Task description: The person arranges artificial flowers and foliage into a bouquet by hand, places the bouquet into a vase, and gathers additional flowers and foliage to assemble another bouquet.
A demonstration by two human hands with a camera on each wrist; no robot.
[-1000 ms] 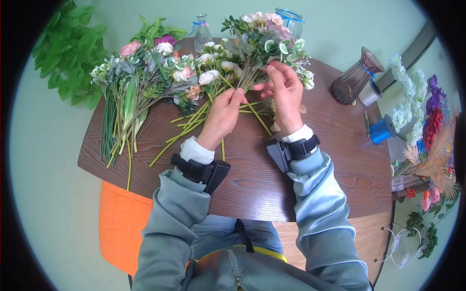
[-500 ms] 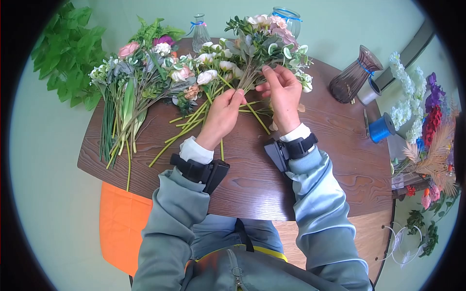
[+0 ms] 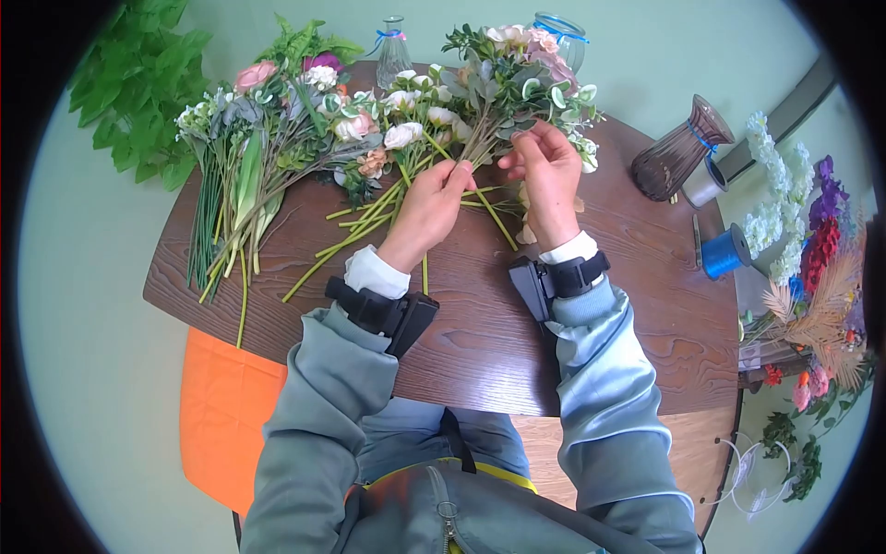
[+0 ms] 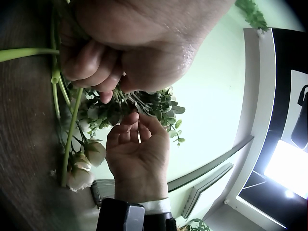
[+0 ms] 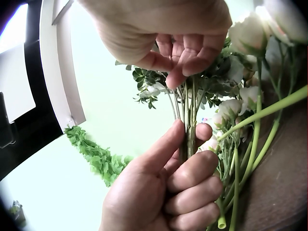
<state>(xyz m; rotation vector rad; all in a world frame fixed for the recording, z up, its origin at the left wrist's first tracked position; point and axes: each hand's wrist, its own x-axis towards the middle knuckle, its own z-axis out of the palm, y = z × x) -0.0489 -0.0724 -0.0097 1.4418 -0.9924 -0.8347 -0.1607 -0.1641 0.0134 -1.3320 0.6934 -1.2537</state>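
Observation:
The left hand (image 3: 429, 208) grips a bundle of thin stems (image 5: 189, 103), its thumb pressed along them in the right wrist view. Above that grip, the right hand (image 3: 552, 189) has thumb and fingertips at the upper stems, just under the leaves; in the right wrist view its fingers bend around the stems' upper part. Pink and cream blooms (image 3: 544, 65) with round green leaves top the bundle. White roses (image 3: 403, 136) on thick green stems (image 3: 355, 242) lie on the table beside the left hand.
More flowers (image 3: 249, 138) lie at the table's left. Clear glass vases (image 3: 394, 60) stand at the back. A dark ribbed vase (image 3: 674, 152), a silver spool (image 3: 705, 185) and a blue ribbon spool (image 3: 724, 251) are on the right of the wooden table (image 3: 480, 351).
The view has shifted slightly. The right hand's fingers have drawn closer together at the upper stems, while the left hand keeps its grip on the bundle.

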